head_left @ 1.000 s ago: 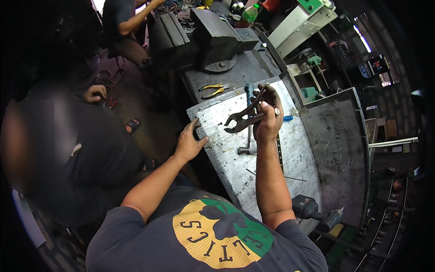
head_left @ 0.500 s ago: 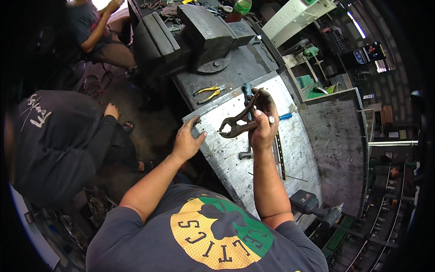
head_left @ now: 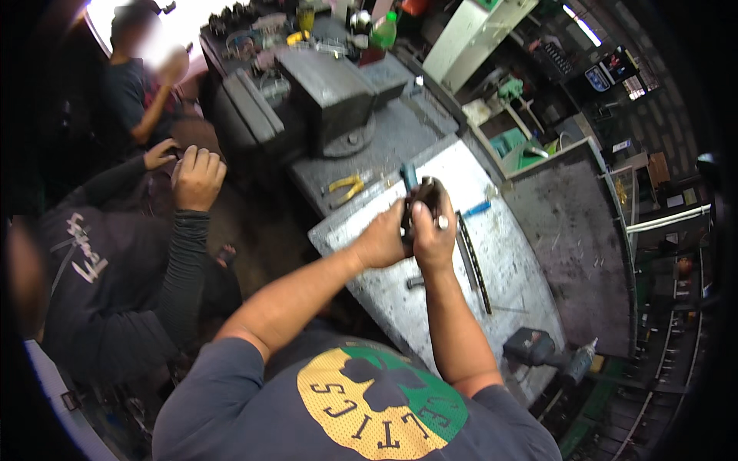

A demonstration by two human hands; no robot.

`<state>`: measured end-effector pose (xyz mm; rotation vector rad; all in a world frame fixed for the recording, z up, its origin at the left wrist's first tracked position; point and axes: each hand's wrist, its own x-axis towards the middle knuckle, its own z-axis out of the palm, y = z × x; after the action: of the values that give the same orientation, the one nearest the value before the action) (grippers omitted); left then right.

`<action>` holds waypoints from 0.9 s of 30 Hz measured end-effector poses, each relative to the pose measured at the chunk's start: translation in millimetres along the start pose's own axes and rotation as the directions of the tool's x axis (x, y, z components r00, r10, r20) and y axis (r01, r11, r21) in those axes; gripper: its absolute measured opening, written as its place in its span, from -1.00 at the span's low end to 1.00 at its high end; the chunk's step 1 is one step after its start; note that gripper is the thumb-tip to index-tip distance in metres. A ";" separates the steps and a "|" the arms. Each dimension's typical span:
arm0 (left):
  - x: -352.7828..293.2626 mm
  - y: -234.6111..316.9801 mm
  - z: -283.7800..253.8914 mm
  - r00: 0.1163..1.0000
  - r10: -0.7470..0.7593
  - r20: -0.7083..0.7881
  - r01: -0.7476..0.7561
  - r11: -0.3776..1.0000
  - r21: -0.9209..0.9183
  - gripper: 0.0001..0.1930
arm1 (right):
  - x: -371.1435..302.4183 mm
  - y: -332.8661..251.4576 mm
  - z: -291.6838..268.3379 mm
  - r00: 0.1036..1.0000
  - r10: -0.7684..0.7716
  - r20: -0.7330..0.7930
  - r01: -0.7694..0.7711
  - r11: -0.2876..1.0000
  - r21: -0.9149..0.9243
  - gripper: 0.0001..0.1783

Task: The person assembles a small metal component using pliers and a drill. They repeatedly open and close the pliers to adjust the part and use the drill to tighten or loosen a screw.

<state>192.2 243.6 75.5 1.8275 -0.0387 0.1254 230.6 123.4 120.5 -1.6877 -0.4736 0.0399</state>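
Observation:
Both of my hands are together over a pale metal work surface (head_left: 507,284). My right hand (head_left: 435,244) is closed around dark, worn locking pliers (head_left: 443,223), whose light screw end sticks out beside the thumb. From the left, my left hand (head_left: 382,237) has its fingers wrapped against the same pliers. The jaws are mostly hidden between the hands and slightly blurred. Just beyond lies a tool with a blue-green handle (head_left: 408,175). A blue-handled tool (head_left: 477,209) and a dark perforated strip (head_left: 473,265) lie to the right.
A large bench vise (head_left: 323,92) stands beyond, with yellow-handled pliers (head_left: 346,187) in front. At the near right is a cordless drill (head_left: 530,347). An upright metal panel (head_left: 573,253) borders the right side. One co-worker in black (head_left: 115,300) is close at left; another (head_left: 134,92) sits farther back.
My left hand has come right from the surface's edge onto the pliers. The pliers have turned, and their jaws no longer show. The near co-worker has raised a hand.

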 end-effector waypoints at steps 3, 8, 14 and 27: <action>-0.6 3.6 7.9 0.982 0.171 -0.080 -0.163 0.982 0.095 -0.62 | -0.1 -18.4 -3.1 0.999 -0.028 0.042 0.028 1.000 0.013 -0.25; -6.7 3.6 0.0 0.979 0.195 -0.061 -0.180 0.963 0.199 -0.62 | -1.3 -33.2 15.1 0.998 -0.012 -0.054 0.018 0.994 0.109 -0.30; -1.6 -5.5 5.0 0.962 0.225 -0.156 -0.206 0.970 0.128 -0.60 | 4.3 -11.1 19.1 0.990 -0.069 -0.126 0.078 0.995 0.067 -0.72; -7.2 1.3 -47.9 0.915 -0.140 0.378 0.013 0.948 0.318 -0.42 | -5.2 -14.0 8.4 1.000 0.010 -0.028 -0.013 0.995 -0.100 -0.77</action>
<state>181.8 289.3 88.1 2.1410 -0.2446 -0.3172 219.5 130.9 131.1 -1.7868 -0.4517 0.0013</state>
